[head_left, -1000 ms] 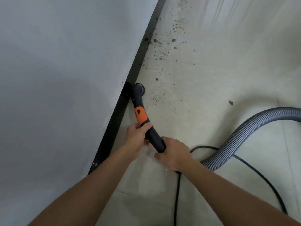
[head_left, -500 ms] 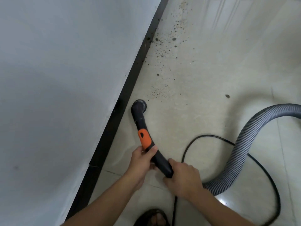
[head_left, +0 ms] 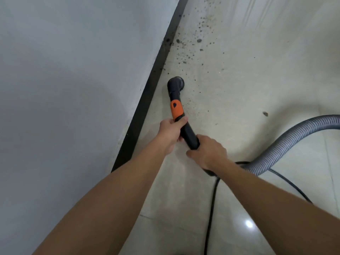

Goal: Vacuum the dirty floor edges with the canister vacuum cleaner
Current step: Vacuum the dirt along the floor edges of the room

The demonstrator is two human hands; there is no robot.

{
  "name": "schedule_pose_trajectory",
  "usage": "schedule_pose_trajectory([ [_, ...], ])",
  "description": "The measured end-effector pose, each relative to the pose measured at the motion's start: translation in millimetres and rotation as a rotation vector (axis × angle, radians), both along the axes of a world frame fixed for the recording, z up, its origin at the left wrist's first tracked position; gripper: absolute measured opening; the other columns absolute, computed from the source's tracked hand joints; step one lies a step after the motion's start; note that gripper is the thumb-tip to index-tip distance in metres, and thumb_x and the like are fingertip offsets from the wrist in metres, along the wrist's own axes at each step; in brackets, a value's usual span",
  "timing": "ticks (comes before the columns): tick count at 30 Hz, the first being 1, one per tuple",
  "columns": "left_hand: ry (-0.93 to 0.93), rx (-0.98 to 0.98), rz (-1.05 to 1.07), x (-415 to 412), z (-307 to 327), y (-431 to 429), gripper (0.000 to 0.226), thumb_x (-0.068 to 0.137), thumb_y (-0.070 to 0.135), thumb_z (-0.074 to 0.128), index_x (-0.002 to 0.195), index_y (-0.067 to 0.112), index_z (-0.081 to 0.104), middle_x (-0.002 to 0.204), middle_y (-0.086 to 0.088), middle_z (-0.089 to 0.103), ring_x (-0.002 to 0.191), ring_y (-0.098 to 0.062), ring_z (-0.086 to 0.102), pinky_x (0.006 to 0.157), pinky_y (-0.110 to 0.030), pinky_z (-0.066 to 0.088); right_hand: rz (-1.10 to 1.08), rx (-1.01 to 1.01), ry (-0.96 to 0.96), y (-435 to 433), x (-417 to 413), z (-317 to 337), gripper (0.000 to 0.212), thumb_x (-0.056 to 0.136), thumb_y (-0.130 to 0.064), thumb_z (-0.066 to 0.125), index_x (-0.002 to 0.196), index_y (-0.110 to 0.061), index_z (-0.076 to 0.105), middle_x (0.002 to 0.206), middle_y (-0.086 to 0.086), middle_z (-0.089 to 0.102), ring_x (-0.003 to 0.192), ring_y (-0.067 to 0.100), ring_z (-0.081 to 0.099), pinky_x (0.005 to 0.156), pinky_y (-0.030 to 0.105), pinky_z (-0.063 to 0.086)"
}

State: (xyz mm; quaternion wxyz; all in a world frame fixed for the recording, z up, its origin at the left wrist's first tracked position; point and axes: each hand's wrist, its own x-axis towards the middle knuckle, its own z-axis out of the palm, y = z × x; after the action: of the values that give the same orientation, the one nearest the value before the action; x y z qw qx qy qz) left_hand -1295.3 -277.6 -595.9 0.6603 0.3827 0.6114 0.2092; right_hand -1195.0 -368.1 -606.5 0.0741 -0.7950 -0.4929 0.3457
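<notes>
head view looks down on both hands clenched around the black vacuum wand (head_left: 185,129), the left hand (head_left: 170,134) just below the orange slider (head_left: 176,110), the right hand (head_left: 208,153) nearer the grey hose (head_left: 287,142), probably to steer the nozzle (head_left: 175,83) beside the dark baseboard (head_left: 147,105), with crumbs (head_left: 189,52) lying ahead.

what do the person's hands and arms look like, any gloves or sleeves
Two bare hands, the left hand and the right hand, no gloves. No rings, watch or wristband show. The left forearm and right forearm are uncovered to the frame edge, so no sleeve is in view.
</notes>
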Motion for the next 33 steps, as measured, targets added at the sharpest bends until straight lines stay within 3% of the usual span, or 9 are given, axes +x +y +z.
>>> schedule_pose_trajectory([
  [5, 0.019, -0.014, -0.075, -50, -9, -67, 0.027, 0.092, 0.026, 0.063, 0.107, 0.004, 0.06, 0.102, -0.018, 0.069, 0.087, -0.028, 0.068, 0.063, -0.035, 0.054, 0.024, 0.021, 0.005, -71, -45, -8, 0.024, 0.079, -0.042, 0.059, 0.092, -0.028, 0.046, 0.089, -0.004, 0.064, 0.086, 0.025, 0.063, 0.065, 0.031, 0.038],
  [8, -0.036, -0.045, -0.066, -78, -14, -113, 0.029, 0.09, 0.025, 0.064, 0.108, 0.003, 0.059, 0.098, -0.017, 0.07, 0.086, -0.031, 0.069, 0.057, -0.031, 0.049, 0.056, 0.003, 0.001, -119, -64, -9, 0.025, 0.079, -0.044, 0.055, 0.092, -0.03, 0.039, 0.095, -0.003, 0.066, 0.091, 0.026, 0.064, 0.067, 0.033, 0.039],
  [14, -0.043, -0.034, -0.086, -46, -11, -116, 0.026, 0.092, 0.022, 0.062, 0.108, 0.001, 0.059, 0.1, -0.017, 0.069, 0.084, -0.028, 0.066, 0.059, -0.033, 0.049, 0.008, -0.043, -0.022, -122, -44, -2, 0.025, 0.081, -0.044, 0.056, 0.096, -0.028, 0.044, 0.099, -0.001, 0.066, 0.094, 0.029, 0.063, 0.066, 0.032, 0.036],
  [21, -0.037, 0.019, -0.084, 5, 0, -57, 0.017, 0.092, 0.024, 0.063, 0.095, 0.007, 0.06, 0.101, -0.016, 0.068, 0.097, -0.036, 0.065, 0.086, -0.051, 0.052, -0.104, 0.002, 0.042, -64, -7, 3, 0.024, 0.077, -0.043, 0.061, 0.087, -0.027, 0.046, 0.084, -0.003, 0.059, 0.091, 0.028, 0.063, 0.068, 0.032, 0.041],
  [23, -0.006, 0.009, -0.122, -14, 0, -72, 0.02, 0.092, 0.023, 0.063, 0.099, 0.004, 0.061, 0.101, -0.018, 0.069, 0.094, -0.036, 0.066, 0.078, -0.047, 0.054, -0.105, 0.005, 0.039, -84, -24, 3, 0.025, 0.079, -0.043, 0.06, 0.091, -0.027, 0.045, 0.091, 0.0, 0.064, 0.094, 0.029, 0.063, 0.069, 0.032, 0.04],
  [26, -0.025, -0.048, -0.186, -55, -4, -119, 0.019, 0.091, 0.019, 0.063, 0.099, 0.002, 0.061, 0.088, -0.014, 0.067, 0.075, -0.028, 0.064, 0.054, -0.033, 0.048, -0.08, -0.016, 0.024, -138, -58, 0, 0.03, 0.081, -0.044, 0.057, 0.103, -0.027, 0.046, 0.102, 0.002, 0.067, 0.1, 0.031, 0.063, 0.073, 0.035, 0.041],
  [29, -0.047, -0.075, -0.205, -70, -11, -154, 0.018, 0.09, 0.018, 0.064, 0.098, 0.002, 0.061, 0.083, -0.012, 0.067, 0.072, -0.027, 0.063, 0.052, -0.033, 0.045, -0.082, -0.069, 0.026, -174, -72, 2, 0.034, 0.082, -0.046, 0.055, 0.11, -0.029, 0.044, 0.103, 0.001, 0.067, 0.101, 0.028, 0.063, 0.069, 0.034, 0.033],
  [33, -0.055, -0.042, -0.229, -32, -10, -144, 0.013, 0.091, 0.019, 0.064, 0.091, 0.006, 0.06, 0.079, -0.009, 0.066, 0.065, -0.023, 0.062, 0.048, -0.03, 0.043, -0.18, -0.051, 0.011, -168, -47, 5, 0.029, 0.08, -0.043, 0.057, 0.102, -0.027, 0.048, 0.098, 0.0, 0.068, 0.097, 0.03, 0.063, 0.069, 0.033, 0.038],
])
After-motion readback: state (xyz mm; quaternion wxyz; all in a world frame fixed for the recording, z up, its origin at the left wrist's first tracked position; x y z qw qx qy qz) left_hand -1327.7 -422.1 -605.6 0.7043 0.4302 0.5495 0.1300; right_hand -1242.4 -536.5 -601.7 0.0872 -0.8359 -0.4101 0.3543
